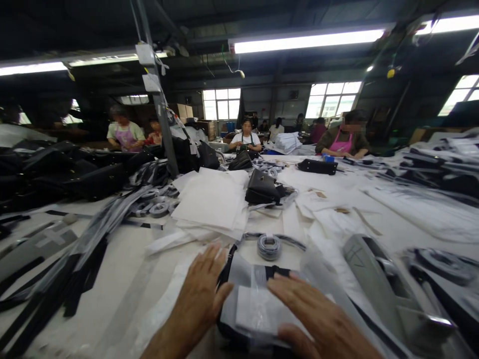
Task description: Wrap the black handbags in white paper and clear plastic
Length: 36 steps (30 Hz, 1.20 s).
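A black bag lies in front of me, its top covered with pale wrapping and a white folded packet under shiny clear plastic. My left hand rests along the bag's left edge, fingers stretched forward and thumb toward the packet. From the right, my right hand lies over the packet and wrapping with fingers extended; it grips nothing that I can see. Just beyond the bag is a coiled strap wrapped in grey plastic. The bag's near side is partly out of frame.
A stack of white sheets and a black handbag lie ahead. A grey tape dispenser stands at right. Wrapped black straps spread at left, near a metal post. Several co-workers sit across the table.
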### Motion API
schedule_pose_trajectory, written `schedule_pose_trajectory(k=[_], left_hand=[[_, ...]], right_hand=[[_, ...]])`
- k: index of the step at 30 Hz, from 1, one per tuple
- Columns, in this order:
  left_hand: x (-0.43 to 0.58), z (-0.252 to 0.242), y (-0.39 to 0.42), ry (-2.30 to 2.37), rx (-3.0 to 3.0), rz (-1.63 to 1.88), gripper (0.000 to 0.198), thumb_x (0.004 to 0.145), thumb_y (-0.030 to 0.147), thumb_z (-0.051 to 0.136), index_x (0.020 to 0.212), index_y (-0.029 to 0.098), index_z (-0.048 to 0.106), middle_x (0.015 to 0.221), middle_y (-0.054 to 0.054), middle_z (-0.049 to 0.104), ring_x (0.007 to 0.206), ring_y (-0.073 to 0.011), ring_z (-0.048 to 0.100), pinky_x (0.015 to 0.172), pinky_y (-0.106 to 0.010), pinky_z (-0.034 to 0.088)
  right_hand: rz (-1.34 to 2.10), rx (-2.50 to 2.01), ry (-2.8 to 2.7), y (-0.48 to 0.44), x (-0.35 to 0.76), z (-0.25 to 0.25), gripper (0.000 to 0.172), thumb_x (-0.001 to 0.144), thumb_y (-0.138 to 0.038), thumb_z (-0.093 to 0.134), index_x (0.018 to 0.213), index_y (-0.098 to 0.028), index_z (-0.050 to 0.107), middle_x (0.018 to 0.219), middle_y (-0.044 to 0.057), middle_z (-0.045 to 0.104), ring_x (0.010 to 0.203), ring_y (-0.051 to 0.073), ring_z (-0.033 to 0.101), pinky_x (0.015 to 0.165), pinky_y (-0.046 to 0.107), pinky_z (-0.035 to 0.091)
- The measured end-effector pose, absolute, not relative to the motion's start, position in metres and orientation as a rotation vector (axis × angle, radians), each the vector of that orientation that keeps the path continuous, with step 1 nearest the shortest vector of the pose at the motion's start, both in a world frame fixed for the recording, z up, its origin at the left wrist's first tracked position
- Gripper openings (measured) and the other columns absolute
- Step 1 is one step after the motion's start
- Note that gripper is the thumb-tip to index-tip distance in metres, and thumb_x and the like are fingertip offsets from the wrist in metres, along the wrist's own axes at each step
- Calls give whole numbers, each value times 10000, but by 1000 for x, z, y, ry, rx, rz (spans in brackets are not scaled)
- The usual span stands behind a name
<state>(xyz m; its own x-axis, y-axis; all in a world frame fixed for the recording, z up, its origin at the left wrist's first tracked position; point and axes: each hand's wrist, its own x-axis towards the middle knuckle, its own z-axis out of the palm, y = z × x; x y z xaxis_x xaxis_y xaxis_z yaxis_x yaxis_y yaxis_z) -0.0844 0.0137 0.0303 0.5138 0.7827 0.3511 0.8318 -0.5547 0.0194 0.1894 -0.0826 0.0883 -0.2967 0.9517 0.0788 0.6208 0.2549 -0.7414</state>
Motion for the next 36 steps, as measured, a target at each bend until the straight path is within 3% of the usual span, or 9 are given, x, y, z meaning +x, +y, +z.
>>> schedule_pose_trajectory(k=[3,7,11,15,20,24,29,33,36], left_hand=[[-38,34,5,-1116,-2895,-414,742,935,491,569,1547,200,268,1602,-122,249,1478,-318,244,1184,-534,275],[-24,21,0,-1185,-3104,-189,803,938,587,524,1546,137,252,1581,-174,242,1470,-336,250,1191,-530,260],[-35,17,0,-1291,-3126,-123,783,971,590,453,1557,152,172,1600,-150,183,1483,-328,210,1200,-547,224],[-38,26,-3,-1281,-3141,-68,743,993,611,368,1556,175,156,1606,-131,181,1483,-312,220,1200,-535,223],[-49,16,-14,-1175,-3076,-96,759,982,629,372,1557,169,187,1588,-146,235,1467,-329,263,1185,-564,235],[-58,-2,-18,-1065,-2976,-249,821,951,644,441,1570,199,135,1565,-154,295,1438,-336,331,1173,-551,269],[-58,-6,-17,-1101,-2994,-297,794,941,663,441,1557,210,227,1529,-145,383,1398,-319,411,1176,-505,284],[-52,20,-19,-1219,-3090,-217,769,929,692,431,1505,184,375,1517,-159,408,1391,-340,417,1160,-537,299],[-39,46,-16,-1331,-3083,-230,722,922,677,474,1430,163,493,1399,-177,559,1293,-342,531,1131,-561,325]], right_hand=[[516,-1612,-2226,-69,231,79,671,883,-562,615,1464,-267,455,1533,51,393,1435,369,325,1203,566,220],[429,-1706,-2343,-72,268,26,687,907,-589,569,1481,-252,402,1536,61,347,1406,370,368,1183,571,285],[371,-1696,-2335,-80,279,-12,687,919,-582,548,1501,-274,350,1552,39,295,1410,385,346,1174,594,288],[442,-1683,-2314,-82,282,-3,668,934,-575,517,1511,-301,319,1559,14,279,1425,365,322,1191,575,264],[620,-1894,-2174,-61,280,32,606,976,-601,372,1480,-271,438,1514,20,414,1393,311,408,1166,465,361],[368,-1938,-2275,-36,260,42,695,949,-622,432,1474,-166,453,1532,104,382,1440,337,317,1215,557,174],[493,-2148,-2329,-23,254,28,666,981,-572,366,1470,-127,451,1539,128,367,1464,322,258,1205,568,176],[540,-2141,-2313,-21,263,27,686,984,-579,337,1491,-123,418,1561,132,336,1478,310,224,1211,556,134],[510,-2141,-2308,-18,260,42,689,987,-586,331,1495,-127,412,1556,146,354,1481,312,216,1209,566,80]])
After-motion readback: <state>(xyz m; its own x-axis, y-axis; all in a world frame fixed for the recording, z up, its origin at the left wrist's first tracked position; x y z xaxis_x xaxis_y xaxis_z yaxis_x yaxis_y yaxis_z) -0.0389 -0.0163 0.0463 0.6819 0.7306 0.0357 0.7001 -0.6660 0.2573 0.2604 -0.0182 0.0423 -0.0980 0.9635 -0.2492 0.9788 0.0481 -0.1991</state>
